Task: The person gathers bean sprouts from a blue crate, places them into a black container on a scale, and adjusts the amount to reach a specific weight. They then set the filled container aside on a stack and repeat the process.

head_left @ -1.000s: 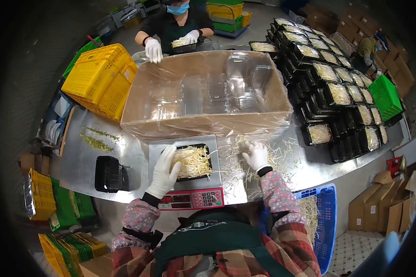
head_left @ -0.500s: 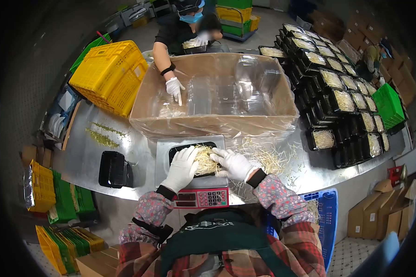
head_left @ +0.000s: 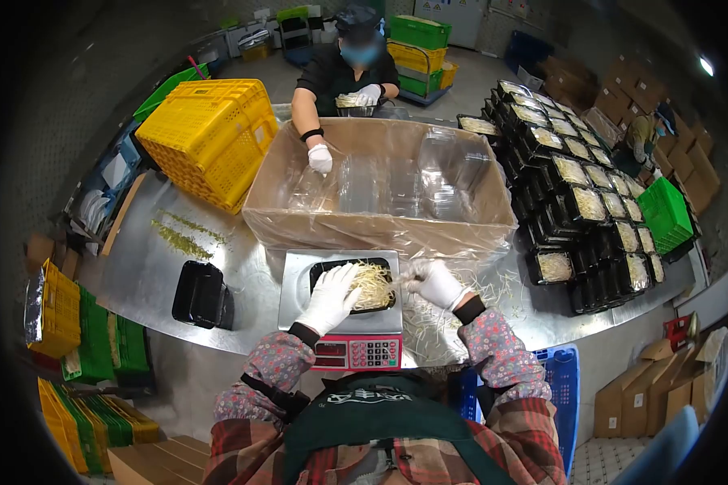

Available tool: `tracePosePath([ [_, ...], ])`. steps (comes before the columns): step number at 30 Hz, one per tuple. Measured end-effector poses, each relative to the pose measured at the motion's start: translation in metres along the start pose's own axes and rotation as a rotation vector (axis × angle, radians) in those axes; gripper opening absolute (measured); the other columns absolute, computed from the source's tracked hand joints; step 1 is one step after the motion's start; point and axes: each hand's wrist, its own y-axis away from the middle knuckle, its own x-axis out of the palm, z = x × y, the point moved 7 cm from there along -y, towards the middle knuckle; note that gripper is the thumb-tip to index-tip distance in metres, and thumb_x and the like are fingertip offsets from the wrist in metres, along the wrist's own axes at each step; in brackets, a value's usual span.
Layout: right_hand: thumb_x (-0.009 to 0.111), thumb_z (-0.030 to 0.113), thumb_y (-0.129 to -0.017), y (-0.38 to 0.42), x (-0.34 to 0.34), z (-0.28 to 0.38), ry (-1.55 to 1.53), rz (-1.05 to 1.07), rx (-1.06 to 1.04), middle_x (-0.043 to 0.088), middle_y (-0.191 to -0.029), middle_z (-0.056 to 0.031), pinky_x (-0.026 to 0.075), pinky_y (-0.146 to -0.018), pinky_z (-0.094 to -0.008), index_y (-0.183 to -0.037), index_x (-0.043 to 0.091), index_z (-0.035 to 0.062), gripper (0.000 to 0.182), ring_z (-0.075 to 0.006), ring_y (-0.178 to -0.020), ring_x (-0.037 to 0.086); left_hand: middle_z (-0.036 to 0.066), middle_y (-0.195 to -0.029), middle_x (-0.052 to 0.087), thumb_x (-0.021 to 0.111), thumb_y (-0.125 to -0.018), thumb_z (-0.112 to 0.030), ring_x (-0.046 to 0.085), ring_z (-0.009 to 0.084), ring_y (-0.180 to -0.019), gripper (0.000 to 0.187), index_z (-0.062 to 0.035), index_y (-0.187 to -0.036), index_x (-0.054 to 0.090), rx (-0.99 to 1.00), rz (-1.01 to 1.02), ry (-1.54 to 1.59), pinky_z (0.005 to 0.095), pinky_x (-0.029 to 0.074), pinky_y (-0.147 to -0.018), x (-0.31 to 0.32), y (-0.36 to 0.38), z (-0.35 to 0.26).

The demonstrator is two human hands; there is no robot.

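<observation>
A black plastic tray of pale bean sprouts sits on the metal plate of a red scale. My left hand, in a white glove, lies with its fingers stretched flat over the tray's left side, touching the sprouts. My right hand, also gloved, is just right of the tray, above the loose sprouts on the table. Its fingers are pinched together, with a few thin sprout strands at the tips. Loose bean sprouts lie scattered beneath it.
A lined cardboard box of clear plastic lids stands behind the scale. Across it, a co-worker's gloved hand reaches inside. Packed trays are stacked on the right. Black trays and a yellow crate are on the left.
My right hand has lifted off the sprouts in the tray and moved right, its fingers now pinched. My left hand stays on the tray. The co-worker's hand has closed up.
</observation>
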Motion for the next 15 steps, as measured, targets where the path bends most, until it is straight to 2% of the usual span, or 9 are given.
tracePosePath([
  [1, 0.072, 0.005, -0.083, -0.005, -0.015, 0.010, -0.185, -0.051, 0.044, 0.070, -0.084, -0.0102, 0.053, -0.066, -0.0300, -0.091, 0.071, 0.0006, 0.009, -0.0153, -0.075, 0.067, 0.021, -0.136, 0.049, 0.057, -0.092, -0.029, 0.045, 0.0375, -0.124, 0.059, 0.0005, -0.140, 0.041, -0.034, 0.003, 0.074, 0.0458, 0.034, -0.107, -0.003, 0.000, 0.000],
  [3, 0.073, 0.003, -0.083, -0.014, -0.037, 0.038, -0.175, -0.061, 0.113, 0.070, -0.083, -0.0074, 0.052, -0.064, -0.0252, -0.093, 0.071, -0.0010, 0.011, -0.0091, -0.075, 0.064, 0.022, -0.138, 0.047, 0.064, -0.088, -0.031, 0.044, 0.0369, -0.127, 0.069, 0.0018, -0.143, 0.038, -0.091, -0.022, 0.174, 0.0445, 0.033, -0.108, -0.013, 0.001, 0.002],
  [5, 0.074, 0.004, -0.082, -0.024, -0.032, 0.048, -0.214, -0.027, 0.219, 0.068, -0.085, -0.0062, 0.053, -0.069, -0.0257, -0.096, 0.071, -0.0008, 0.015, -0.0107, -0.077, 0.064, 0.022, -0.139, 0.047, 0.073, -0.082, -0.030, 0.044, 0.0345, -0.129, 0.078, 0.0013, -0.144, 0.036, -0.171, -0.165, 0.237, 0.0419, 0.033, -0.109, -0.032, 0.005, 0.006],
  [6, 0.074, 0.004, -0.082, -0.032, -0.024, 0.054, -0.266, -0.047, 0.066, 0.068, -0.087, -0.0060, 0.052, -0.071, -0.0255, -0.096, 0.071, -0.0008, 0.016, -0.0111, -0.079, 0.063, 0.020, -0.143, 0.045, 0.077, -0.078, -0.020, 0.043, 0.0294, -0.133, 0.084, 0.0015, -0.146, 0.033, -0.244, -0.140, 0.324, 0.0388, 0.033, -0.111, -0.035, 0.008, 0.016],
  [7, 0.074, 0.004, -0.082, -0.039, -0.016, 0.064, -0.317, -0.066, -0.087, 0.067, -0.090, -0.0058, 0.052, -0.073, -0.0254, -0.097, 0.071, -0.0007, 0.016, -0.0116, -0.081, 0.063, 0.020, -0.143, 0.045, 0.077, -0.078, -0.020, 0.043, 0.0294, -0.133, 0.084, 0.0015, -0.146, 0.033, -0.245, -0.143, 0.322, 0.0388, 0.033, -0.111, -0.042, 0.012, 0.019],
  [9, 0.073, 0.003, -0.081, -0.053, 0.025, 0.046, -0.410, 0.030, -0.059, 0.067, -0.098, -0.0080, 0.051, -0.081, -0.0277, -0.099, 0.071, -0.0002, 0.018, -0.0155, -0.089, 0.064, 0.019, -0.145, 0.043, 0.073, -0.080, -0.014, 0.041, 0.0286, -0.135, 0.079, 0.0001, -0.146, 0.033, -0.315, -0.181, 0.653, 0.0361, 0.031, -0.113, -0.051, 0.023, 0.031],
  [10, 0.072, 0.002, -0.079, -0.057, 0.041, 0.035, -0.179, 0.091, -0.025, 0.067, -0.104, -0.0107, 0.051, -0.085, -0.0297, -0.103, 0.070, 0.0000, 0.024, -0.0189, -0.095, 0.064, 0.018, -0.145, 0.043, 0.069, -0.080, -0.006, 0.040, 0.0269, -0.136, 0.077, -0.0008, -0.148, 0.032, -0.297, -0.208, 0.740, 0.0353, 0.033, -0.112, -0.041, 0.032, 0.047],
  [11, 0.072, 0.000, -0.078, -0.058, 0.053, 0.025, 0.053, 0.149, 0.009, 0.067, -0.110, -0.0134, 0.050, -0.089, -0.0317, -0.108, 0.069, 0.0001, 0.030, -0.0224, -0.100, 0.065, 0.018, -0.145, 0.043, 0.069, -0.080, -0.006, 0.040, 0.0269, -0.136, 0.077, -0.0008, -0.148, 0.032, -0.296, -0.208, 0.737, 0.0353, 0.033, -0.112, -0.045, 0.043, 0.054],
  [15, 0.068, 0.001, -0.078, -0.046, 0.053, -0.005, 0.174, 0.114, -0.076, 0.066, -0.116, -0.0118, 0.051, -0.085, -0.0302, -0.116, 0.067, 0.0055, 0.038, -0.0200, -0.101, 0.065, 0.019, -0.146, 0.042, 0.064, -0.082, -0.003, 0.038, 0.0276, -0.138, 0.070, 0.0030, -0.145, 0.034, -0.430, -0.134, 0.967, 0.0355, 0.031, -0.113, -0.072, 0.055, 0.037],
])
